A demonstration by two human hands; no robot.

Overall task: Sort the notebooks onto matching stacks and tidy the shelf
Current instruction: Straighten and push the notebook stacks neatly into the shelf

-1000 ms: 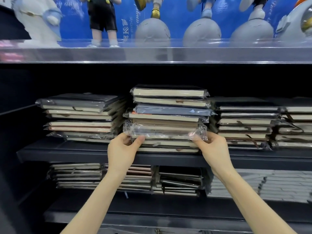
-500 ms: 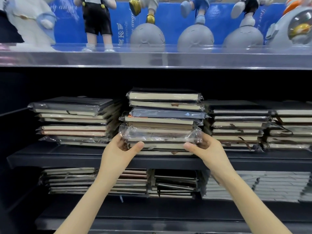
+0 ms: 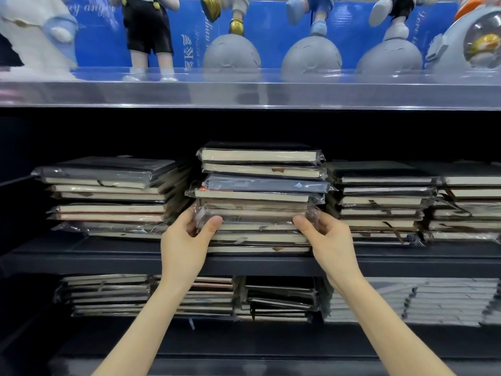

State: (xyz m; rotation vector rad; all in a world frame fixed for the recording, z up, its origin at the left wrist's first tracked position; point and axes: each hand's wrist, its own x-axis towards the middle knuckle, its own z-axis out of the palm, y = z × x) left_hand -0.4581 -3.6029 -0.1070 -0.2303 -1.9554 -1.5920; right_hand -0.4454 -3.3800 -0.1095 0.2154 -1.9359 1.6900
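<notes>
Dark shelving fills the view, with figurines (image 3: pixel 147 31) on a clear ledge (image 3: pixel 244 90) above and wrapped notebooks piled on the middle shelf (image 3: pixel 108 257). On it the centre stack (image 3: pixel 260 158) stands taller than the left pile (image 3: pixel 108 191) and the right pile (image 3: pixel 379 202). Partway down that stack, my left hand (image 3: pixel 187 240) pinches the near left corner of one notebook (image 3: pixel 254 213), thumb in front and fingers round the side. My right hand (image 3: pixel 328 240) pinches its near right corner the same way. Several books lie on top of it, so I expect it to drag and the load above to feel heavy. Covers look stiff, but the plastic film is loose, slick and crinkled at the corners. I judge it better to grip the hard board edges than the wrap, and to keep everything level so the upper books don't slide off
</notes>
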